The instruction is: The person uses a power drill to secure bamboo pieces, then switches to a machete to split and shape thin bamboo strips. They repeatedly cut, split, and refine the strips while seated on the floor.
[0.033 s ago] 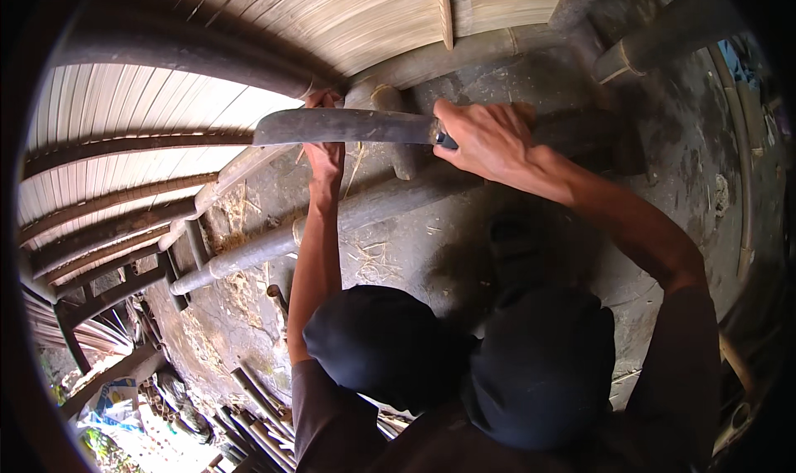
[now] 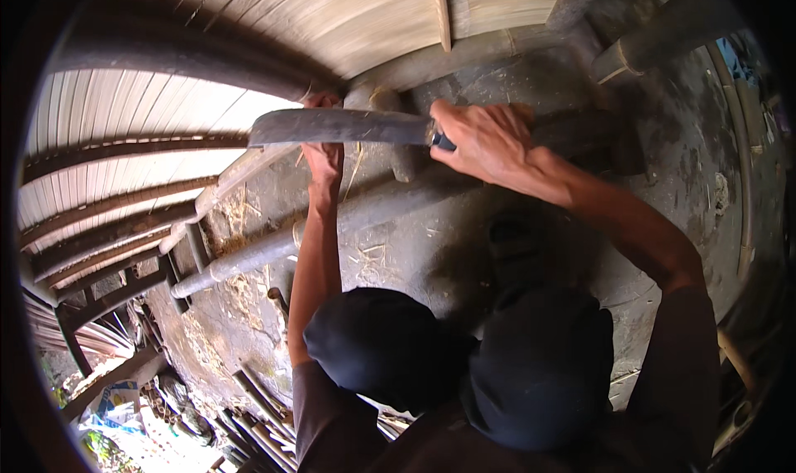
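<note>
My right hand (image 2: pixel 489 137) is wrapped round the dark handle (image 2: pixel 442 140) of a machete. Its broad grey blade (image 2: pixel 340 126) lies nearly level across the view, tip to the left. Behind the blade is my left hand (image 2: pixel 322 162), its fingers mostly hidden and seemingly closed on something I cannot make out. A pale pole (image 2: pixel 240 177) runs up to the left of that hand. Close by stands a short bamboo upright (image 2: pixel 401 158), and a long bamboo pole (image 2: pixel 365 208) crosses below the hands.
Pale slatted panels (image 2: pixel 133 108) with dark bars stand at the left, and a similar panel (image 2: pixel 373 17) is along the top. Several cut poles (image 2: pixel 261 407) lie at the lower left. Straw scraps (image 2: pixel 373 261) litter the stained floor between my dark-clad knees (image 2: pixel 539 365) and the poles.
The machete and my right hand have shifted very slightly to the left. My left hand stays almost where it was behind the blade.
</note>
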A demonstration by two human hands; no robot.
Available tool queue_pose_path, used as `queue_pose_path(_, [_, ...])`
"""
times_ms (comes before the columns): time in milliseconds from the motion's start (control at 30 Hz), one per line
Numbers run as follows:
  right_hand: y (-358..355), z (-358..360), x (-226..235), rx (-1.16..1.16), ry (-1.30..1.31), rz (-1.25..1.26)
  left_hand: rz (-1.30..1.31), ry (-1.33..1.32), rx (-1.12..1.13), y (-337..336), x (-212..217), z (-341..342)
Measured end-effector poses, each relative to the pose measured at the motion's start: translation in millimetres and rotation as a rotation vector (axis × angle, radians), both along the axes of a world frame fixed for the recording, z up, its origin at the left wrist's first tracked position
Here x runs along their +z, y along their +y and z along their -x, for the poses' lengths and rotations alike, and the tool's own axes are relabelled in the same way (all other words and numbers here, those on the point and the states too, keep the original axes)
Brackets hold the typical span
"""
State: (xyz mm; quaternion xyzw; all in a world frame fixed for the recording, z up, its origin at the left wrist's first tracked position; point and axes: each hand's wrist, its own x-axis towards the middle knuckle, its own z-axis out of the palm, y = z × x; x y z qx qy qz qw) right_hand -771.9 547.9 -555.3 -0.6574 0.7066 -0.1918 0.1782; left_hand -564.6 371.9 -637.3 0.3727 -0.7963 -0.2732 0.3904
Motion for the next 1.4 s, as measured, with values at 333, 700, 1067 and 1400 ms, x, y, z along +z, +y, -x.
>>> queue_pose_path(333, [-4,4,-13,0.014,-0.059,0.070,0.055,0.002,-0.035,-7,0,4])
queue_pose_path(700, [8,0,-30,0.003,-0.065,0.126,0.034,-0.028,-0.021,-2,1,4])
queue_pose_path(1067, [64,-11,-54,-0.284,-0.358,0.423,0.064,-0.234,-0.002,6,48,-36])
queue_pose_path(1400, [59,-52,-83,-0.521,-1.329,-0.256,1.325,-0.163,0.180,-79,256,-70])
